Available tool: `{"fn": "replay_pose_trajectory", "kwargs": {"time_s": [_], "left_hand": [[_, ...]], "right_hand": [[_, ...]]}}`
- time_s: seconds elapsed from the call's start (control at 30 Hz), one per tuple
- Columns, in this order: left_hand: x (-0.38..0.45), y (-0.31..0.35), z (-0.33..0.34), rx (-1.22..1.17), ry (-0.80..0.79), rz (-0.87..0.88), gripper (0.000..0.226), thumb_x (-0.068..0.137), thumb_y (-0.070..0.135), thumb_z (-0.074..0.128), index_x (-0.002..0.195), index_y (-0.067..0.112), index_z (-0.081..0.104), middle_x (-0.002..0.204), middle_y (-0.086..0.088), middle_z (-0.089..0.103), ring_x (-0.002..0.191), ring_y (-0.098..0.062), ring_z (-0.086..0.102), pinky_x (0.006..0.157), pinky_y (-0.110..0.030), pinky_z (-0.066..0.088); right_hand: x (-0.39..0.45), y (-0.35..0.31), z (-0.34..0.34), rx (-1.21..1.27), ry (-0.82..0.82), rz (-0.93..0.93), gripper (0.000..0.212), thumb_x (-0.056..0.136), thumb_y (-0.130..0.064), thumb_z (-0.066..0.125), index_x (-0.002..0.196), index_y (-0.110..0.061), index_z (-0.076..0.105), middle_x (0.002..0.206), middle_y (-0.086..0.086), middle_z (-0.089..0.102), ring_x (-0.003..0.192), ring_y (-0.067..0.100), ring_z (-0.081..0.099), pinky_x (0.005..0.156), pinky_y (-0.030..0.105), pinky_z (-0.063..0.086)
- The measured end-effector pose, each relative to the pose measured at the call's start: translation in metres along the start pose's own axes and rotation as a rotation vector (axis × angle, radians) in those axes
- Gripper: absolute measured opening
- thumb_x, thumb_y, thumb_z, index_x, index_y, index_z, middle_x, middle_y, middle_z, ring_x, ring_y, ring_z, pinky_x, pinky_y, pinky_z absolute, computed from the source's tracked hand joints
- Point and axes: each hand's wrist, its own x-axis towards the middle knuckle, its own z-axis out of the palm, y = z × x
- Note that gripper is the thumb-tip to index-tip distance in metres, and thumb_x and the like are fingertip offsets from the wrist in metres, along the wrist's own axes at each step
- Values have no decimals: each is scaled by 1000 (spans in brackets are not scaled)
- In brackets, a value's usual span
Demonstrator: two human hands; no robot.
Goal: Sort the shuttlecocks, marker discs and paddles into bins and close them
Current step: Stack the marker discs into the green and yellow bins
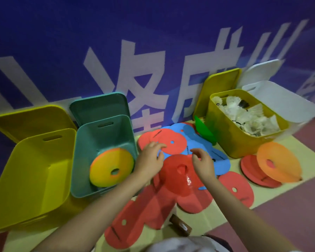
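A heap of flat red paddles [171,140] and blue paddles [196,140] lies on the mat between the bins. A red marker disc [178,177] sits domed on top of the heap. My left hand [150,160] reaches over the heap's left edge, fingertips touching a red paddle. My right hand [203,161] hovers beside the red disc's right rim with fingers loosely curled, holding nothing that shows. The teal bin [91,142] holds a stack of orange-yellow marker discs [112,167]. The yellow bin on the right [224,131] is full of white shuttlecocks [251,119].
A large empty yellow bin [31,171] stands far left. Lids lean on the blue banner wall behind each bin. A white bin [284,100] sits behind the shuttlecock bin. An orange disc [278,161] rests on red discs [249,165] at right. More red paddles [129,222] lie near me.
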Motion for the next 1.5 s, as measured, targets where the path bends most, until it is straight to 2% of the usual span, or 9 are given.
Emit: {"fn": "replay_pose_trajectory", "kwargs": {"time_s": [0.17,0.37,0.57,0.77,1.0,1.13,1.27,1.4,1.5], "left_hand": [[-10,20,90,90,-273,4,36,87,23,44,118,18,62,111,-7,64,108,-27,57,94,-35,43],[-1,38,160,343,-543,-161,57,92,30,51,145,22,34,137,-12,40,127,-32,40,104,-33,34],[-6,46,188,328,-349,-307,68,86,28,60,147,22,31,129,-8,37,121,-28,43,96,-37,43],[-2,53,204,355,-299,-521,69,87,27,60,149,22,28,135,-11,43,126,-31,40,103,-35,37],[36,115,202,-185,59,-479,44,88,15,63,131,18,54,127,-3,55,119,-19,50,102,-36,40],[57,150,205,-702,160,-643,31,95,31,56,123,21,59,125,7,58,119,-10,52,104,-30,39],[54,134,225,-841,111,-792,67,68,78,59,119,36,62,122,11,65,115,-12,59,106,-44,41],[44,118,230,-799,121,-869,66,79,57,64,136,32,44,136,7,53,123,-20,52,105,-48,40],[34,99,223,-690,102,-924,71,77,60,60,138,29,43,138,-2,51,124,-25,50,105,-47,40]], "right_hand": [[-3,76,-76,22,119,226,32,88,-13,48,117,-7,61,89,8,64,73,22,57,63,31,40],[26,169,-169,-157,306,440,51,80,-25,50,124,-1,53,108,22,62,101,40,57,84,47,48],[75,226,-228,-120,438,685,66,82,-15,64,135,10,34,127,38,47,117,52,46,97,55,40],[98,259,-245,-163,421,815,68,80,-20,64,138,-1,33,134,34,35,124,49,33,103,56,35],[104,269,-272,-96,338,696,73,81,-10,64,145,0,29,135,32,42,125,48,40,102,54,37],[102,265,-280,43,265,652,68,82,-23,55,143,-2,34,132,27,51,119,44,49,97,49,41],[95,252,-278,114,199,614,72,74,-28,45,138,5,39,132,28,48,118,43,48,97,46,40],[74,252,-268,192,169,580,75,64,-28,40,133,-1,48,120,25,58,108,38,56,90,44,44],[56,254,-256,236,117,557,58,65,-27,44,116,-5,56,95,21,63,76,29,58,68,39,49]]}}
